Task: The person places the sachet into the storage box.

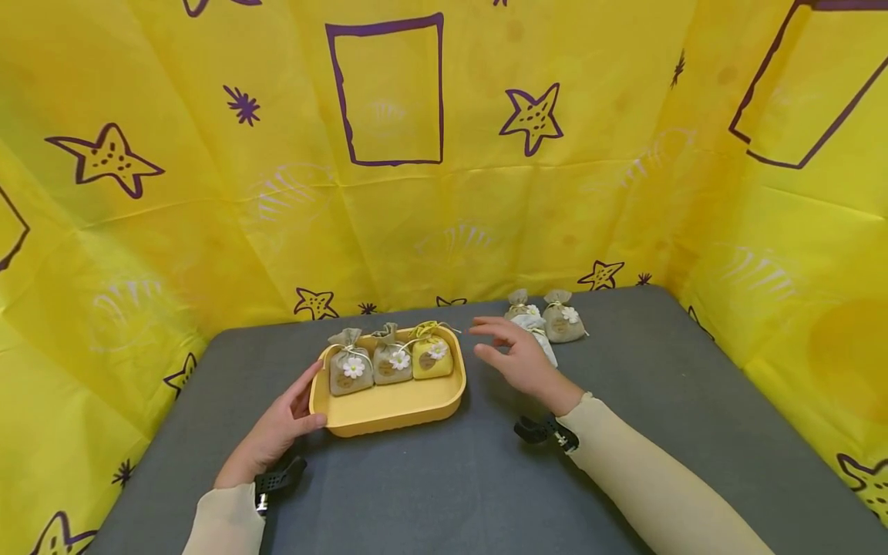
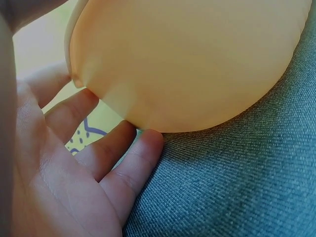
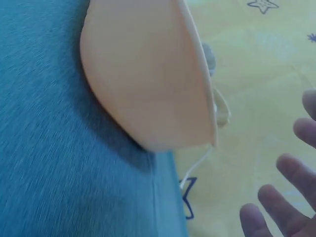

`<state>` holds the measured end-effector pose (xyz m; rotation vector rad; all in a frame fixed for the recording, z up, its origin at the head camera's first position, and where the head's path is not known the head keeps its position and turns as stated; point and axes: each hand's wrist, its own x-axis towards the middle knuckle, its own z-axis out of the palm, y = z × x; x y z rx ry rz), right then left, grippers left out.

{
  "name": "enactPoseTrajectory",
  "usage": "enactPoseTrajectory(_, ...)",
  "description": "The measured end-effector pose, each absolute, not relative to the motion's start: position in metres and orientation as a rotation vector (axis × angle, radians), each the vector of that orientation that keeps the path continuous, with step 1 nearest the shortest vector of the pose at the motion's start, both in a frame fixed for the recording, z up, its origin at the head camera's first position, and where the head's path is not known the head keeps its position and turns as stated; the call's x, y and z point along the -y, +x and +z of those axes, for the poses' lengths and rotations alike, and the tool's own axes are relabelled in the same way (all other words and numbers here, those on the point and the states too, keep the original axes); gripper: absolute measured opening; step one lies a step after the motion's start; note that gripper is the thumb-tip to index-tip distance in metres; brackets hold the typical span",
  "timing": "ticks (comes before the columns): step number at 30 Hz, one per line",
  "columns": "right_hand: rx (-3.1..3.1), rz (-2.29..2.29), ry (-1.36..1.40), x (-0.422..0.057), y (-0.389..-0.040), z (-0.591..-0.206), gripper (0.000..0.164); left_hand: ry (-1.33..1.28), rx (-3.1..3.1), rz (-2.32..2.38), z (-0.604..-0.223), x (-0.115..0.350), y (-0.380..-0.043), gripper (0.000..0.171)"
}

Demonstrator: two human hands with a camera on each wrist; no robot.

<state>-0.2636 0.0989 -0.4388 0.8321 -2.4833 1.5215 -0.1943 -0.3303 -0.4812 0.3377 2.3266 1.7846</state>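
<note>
A yellow tray (image 1: 388,416) with rounded corners stands on the table, holding two grey drawstring pouches and a yellow drawstring pouch (image 1: 432,361) in a row along its back. Each pouch carries a white flower; the left grey pouch (image 1: 350,370) sits beside the middle one (image 1: 391,362). My left hand (image 1: 277,428) grips the tray's left end, thumb at the front corner; in the left wrist view, fingertips (image 2: 150,140) meet its outer wall. Right of the tray, my right hand (image 1: 516,358) hovers with fingers spread and nothing in them.
Beyond my right hand lie a grey pouch (image 1: 564,320), a whitish pouch (image 1: 537,331) partly hidden by the hand, and another grey pouch (image 1: 517,302) behind it. A yellow patterned cloth (image 1: 472,216) walls off the back and sides of the dark grey table (image 1: 430,493).
</note>
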Motion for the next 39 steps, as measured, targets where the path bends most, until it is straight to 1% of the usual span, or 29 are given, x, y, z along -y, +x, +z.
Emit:
enactPoseTrajectory(6, 2.392, 1.671, 0.727, -0.125, -0.254, -0.439, 0.041, 0.334, -2.329, 1.782, -0.480, 0.329, -0.194, 0.088)
enactPoseTrajectory(13, 2.274, 1.746, 0.675, -0.152, -0.233, -0.433, 0.041, 0.347, -2.327, 1.781, -0.480, 0.329, -0.194, 0.087)
enactPoseTrajectory(20, 2.257, 1.728, 0.599, -0.188, -0.224, -0.454, 0.041, 0.356, -2.316, 1.799, -0.481, 0.330, -0.194, 0.087)
enactPoseTrajectory(28, 2.371, 1.642, 0.428, -0.219, -0.209, -0.470, 0.042, 0.375, -2.292, 1.815, -0.481, 0.330, -0.193, 0.089)
enactPoseTrajectory(31, 2.354, 1.733, 0.407, -0.226, -0.206, -0.476, 0.045, 0.374, -2.297, 1.810, -0.481, 0.330, -0.193, 0.089)
enactPoseTrajectory(34, 2.294, 1.921, 0.376, -0.233, -0.206, -0.482, 0.047, 0.376, -2.299, 1.809, -0.481, 0.330, -0.193, 0.088)
enactPoseTrajectory(39, 2.179, 2.164, 0.319, -0.240, -0.207, -0.487, 0.048, 0.367, -2.292, 1.813, -0.480, 0.329, -0.193, 0.089)
